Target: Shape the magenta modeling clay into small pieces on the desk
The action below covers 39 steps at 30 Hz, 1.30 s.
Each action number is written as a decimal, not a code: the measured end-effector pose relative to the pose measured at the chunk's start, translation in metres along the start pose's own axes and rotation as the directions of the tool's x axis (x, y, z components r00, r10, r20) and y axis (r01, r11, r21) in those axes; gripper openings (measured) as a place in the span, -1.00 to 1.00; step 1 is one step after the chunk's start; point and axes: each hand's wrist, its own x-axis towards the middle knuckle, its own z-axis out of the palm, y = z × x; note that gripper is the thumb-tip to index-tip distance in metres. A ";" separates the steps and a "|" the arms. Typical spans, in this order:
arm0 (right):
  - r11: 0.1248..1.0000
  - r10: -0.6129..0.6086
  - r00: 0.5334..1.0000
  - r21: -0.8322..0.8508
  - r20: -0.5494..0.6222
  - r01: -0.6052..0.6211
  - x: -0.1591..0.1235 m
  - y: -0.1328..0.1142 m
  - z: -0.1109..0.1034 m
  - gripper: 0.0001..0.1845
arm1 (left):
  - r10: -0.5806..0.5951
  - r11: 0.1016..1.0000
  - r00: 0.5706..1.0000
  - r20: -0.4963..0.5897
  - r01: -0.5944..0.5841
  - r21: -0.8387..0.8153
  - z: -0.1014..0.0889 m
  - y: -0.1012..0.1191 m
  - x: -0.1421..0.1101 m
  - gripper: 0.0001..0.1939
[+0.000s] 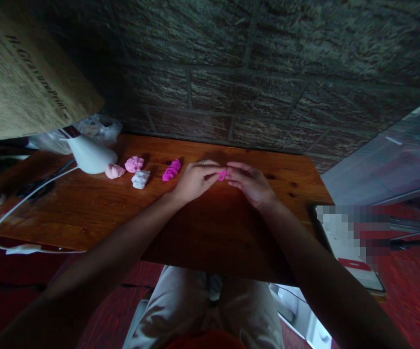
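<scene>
Between my two hands, above the wooden table, is a small piece of bright pink modelling clay [222, 175]. My left hand [197, 180] pinches it from the left with thumb and fingers. From the right, the fingertips of my right hand [249, 183] close on the same piece. A larger bright magenta lump of clay [171, 170] lies on the table just left of my left hand. Further left sit a pink lump [134, 164], a pale pink lump [115, 170] and a white lump [140, 179], close together.
A lamp with a white base [92, 152] and a printed paper shade [28, 77] stands at the left of the table [86, 208]. Its white cord [24, 201] loops over the front edge. Dark scissors [37, 188] lie nearby. A brick-patterned wall [210, 87] rises behind. A tablet-like device [351, 252] is at the right edge.
</scene>
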 end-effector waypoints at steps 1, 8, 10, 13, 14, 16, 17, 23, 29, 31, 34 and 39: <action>1.000 0.008 1.000 0.004 0.004 -0.008 0.000 -0.001 0.000 -0.71 | -0.029 0.999 1.000 -0.009 0.028 -0.029 0.000 0.000 0.000 -0.82; 0.999 0.015 0.999 0.043 0.051 -0.017 -0.004 -0.003 0.004 -0.81 | -0.223 0.942 0.975 -0.015 0.211 -0.261 0.003 -0.002 0.000 -0.85; 0.999 0.011 0.998 0.048 0.055 -0.013 -0.005 -0.005 0.005 -0.81 | -0.277 0.923 0.961 -0.009 0.264 -0.279 0.004 -0.002 0.001 -0.85; 0.999 0.020 0.998 0.034 0.056 -0.022 -0.006 -0.006 0.006 -0.80 | -0.337 0.907 0.941 -0.015 0.320 -0.274 0.004 -0.003 0.001 -0.86; 0.999 0.020 0.998 0.028 0.059 -0.021 -0.006 -0.006 0.007 -0.79 | -0.346 0.904 0.938 -0.017 0.329 -0.273 0.004 -0.004 0.001 -0.86; 1.000 0.011 0.997 0.023 0.072 -0.013 -0.006 -0.005 0.007 -0.76 | -0.356 0.899 0.935 -0.012 0.339 -0.276 0.005 -0.006 0.001 -0.86; 1.000 0.008 0.997 0.021 0.081 -0.010 -0.006 -0.005 0.007 -0.75 | -0.361 0.894 0.933 0.002 0.347 -0.282 0.005 -0.007 0.000 -0.86; 0.993 0.085 0.992 0.071 0.089 -0.091 -0.002 -0.001 0.004 -0.68 | -0.412 0.791 0.897 0.161 0.440 -0.425 0.005 -0.007 0.001 -0.71; 0.987 0.131 0.982 0.075 0.137 -0.142 -0.002 -0.007 0.003 -0.70 | -0.472 0.684 0.855 0.214 0.508 -0.523 -0.002 0.000 0.006 -0.64; 0.984 0.137 0.980 0.091 0.146 -0.151 -0.003 -0.008 0.004 -0.72 | -0.484 0.668 0.845 0.227 0.525 -0.528 -0.003 0.001 0.007 -0.66; 0.971 0.162 0.978 0.157 0.135 -0.182 -0.004 -0.010 0.005 -0.76 | -0.471 0.680 0.852 0.229 0.516 -0.521 -0.003 0.001 0.006 -0.67; 0.953 0.216 0.970 0.191 0.114 -0.235 -0.004 -0.010 0.006 -0.83 | -0.466 0.680 0.854 0.230 0.512 -0.524 -0.004 0.001 0.006 -0.72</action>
